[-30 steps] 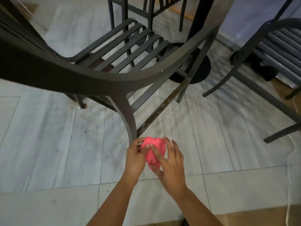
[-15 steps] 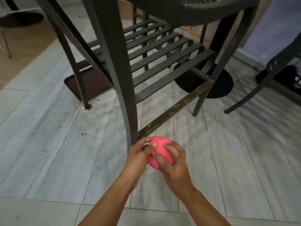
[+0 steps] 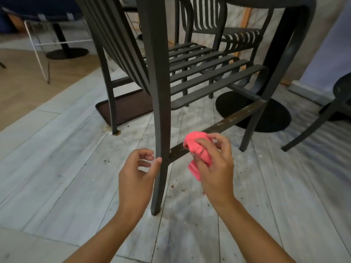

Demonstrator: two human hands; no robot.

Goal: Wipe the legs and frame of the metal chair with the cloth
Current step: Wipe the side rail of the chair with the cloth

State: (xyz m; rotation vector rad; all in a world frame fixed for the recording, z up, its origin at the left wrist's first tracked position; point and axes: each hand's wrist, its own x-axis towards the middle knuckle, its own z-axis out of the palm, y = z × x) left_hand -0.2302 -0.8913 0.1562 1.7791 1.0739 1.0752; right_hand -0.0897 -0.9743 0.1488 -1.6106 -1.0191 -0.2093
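Observation:
A dark metal chair stands in front of me, its near leg running down the middle of the view to the floor. A dirty, speckled crossbar joins that leg to the right leg. My right hand grips a bunched pink cloth and holds it against the crossbar just right of the near leg. My left hand is empty, fingers loosely curled, with the thumb tip touching the left side of the near leg.
A round black table base and a brown mat lie under the chair. A second slatted chair stands behind, another chair's legs at the right. The pale plank floor is speckled with dirt.
My hands have parted: the left let go of the cloth and moved to the near leg, while the right carried the cloth up onto the crossbar. The view dropped lower and closer.

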